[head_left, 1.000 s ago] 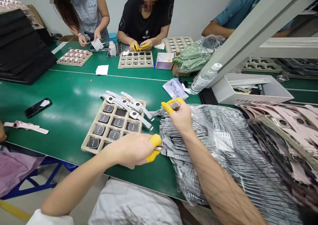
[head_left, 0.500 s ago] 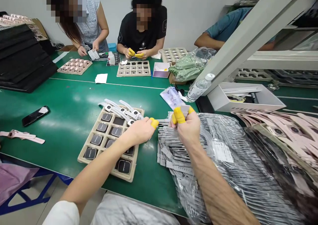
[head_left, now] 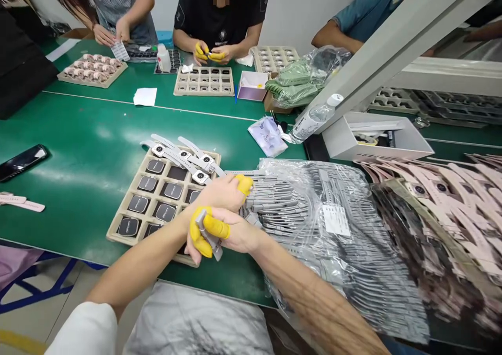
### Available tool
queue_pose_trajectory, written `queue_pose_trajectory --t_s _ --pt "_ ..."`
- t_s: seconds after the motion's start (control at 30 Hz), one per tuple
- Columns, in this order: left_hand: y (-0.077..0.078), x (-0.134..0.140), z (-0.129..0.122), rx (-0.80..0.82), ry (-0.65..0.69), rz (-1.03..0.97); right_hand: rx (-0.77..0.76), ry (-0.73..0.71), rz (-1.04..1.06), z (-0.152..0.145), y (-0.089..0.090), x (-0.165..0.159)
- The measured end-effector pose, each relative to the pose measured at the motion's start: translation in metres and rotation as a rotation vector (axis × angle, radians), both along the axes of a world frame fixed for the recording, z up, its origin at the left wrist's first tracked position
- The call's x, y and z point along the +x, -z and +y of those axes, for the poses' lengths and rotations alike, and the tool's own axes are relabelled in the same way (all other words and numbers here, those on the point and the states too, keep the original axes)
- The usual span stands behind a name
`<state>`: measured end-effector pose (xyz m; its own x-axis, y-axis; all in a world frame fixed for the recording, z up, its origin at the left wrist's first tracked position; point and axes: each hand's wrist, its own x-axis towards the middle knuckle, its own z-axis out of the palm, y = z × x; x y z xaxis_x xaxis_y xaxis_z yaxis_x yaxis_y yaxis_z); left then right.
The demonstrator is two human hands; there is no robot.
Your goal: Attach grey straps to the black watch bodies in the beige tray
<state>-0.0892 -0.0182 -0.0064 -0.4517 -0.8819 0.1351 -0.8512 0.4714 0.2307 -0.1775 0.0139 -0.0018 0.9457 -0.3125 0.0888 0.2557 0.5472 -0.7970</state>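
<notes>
My right hand (head_left: 214,232), with yellow finger cots, is closed round a grey watch strap (head_left: 209,235) and crosses over my left wrist. My left hand (head_left: 231,190) has its fingers curled at the near left edge of a pile of grey watch straps (head_left: 270,203); what it grips, if anything, is hidden. Under my forearms lies a beige tray (head_left: 131,187) with dark square watch faces in its compartments. Several watches with pale straps (head_left: 184,157) lie across its far edge.
A clear plastic bag (head_left: 337,187) spreads over the straps. Pink-strapped watches (head_left: 455,208) lie at right. A white box (head_left: 376,140), a water bottle (head_left: 316,119) and a slanted post (head_left: 388,46) stand behind. A phone (head_left: 23,161) lies left. Co-workers (head_left: 223,20) sit or stand opposite.
My right hand has moved left and toward me, from above the strap pile to over my left wrist, carrying the grey strap. My left hand stays near the pile's edge. The view has tilted down.
</notes>
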Motion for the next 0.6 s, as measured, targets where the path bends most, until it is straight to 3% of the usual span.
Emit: queue_pose_trajectory --t_s 0.1,0.2,0.3,0.47,0.53,0.6 --pt "-0.005 0.019 -0.004 0.013 -0.183 0.314 -0.038 -0.029 -0.034 -0.010 -0.007 -0.011" --pt "-0.004 0.043 -0.014 -0.017 -0.284 0.677 -0.101 0.219 0.018 -0.029 -0.013 -0.026" --pt "0.000 0.061 -0.025 -0.082 -0.282 0.865 -0.096 0.488 0.043 -0.049 -0.019 -0.040" --pt "0.004 0.065 -0.032 -0.097 -0.193 0.913 -0.028 0.646 0.024 -0.065 -0.022 -0.047" --pt "-0.007 0.063 -0.027 -0.091 -0.140 0.824 -0.009 0.651 0.069 -0.066 -0.020 -0.048" --pt "-0.028 0.063 -0.016 -0.059 -0.091 0.661 -0.031 0.640 0.129 -0.065 -0.018 -0.049"
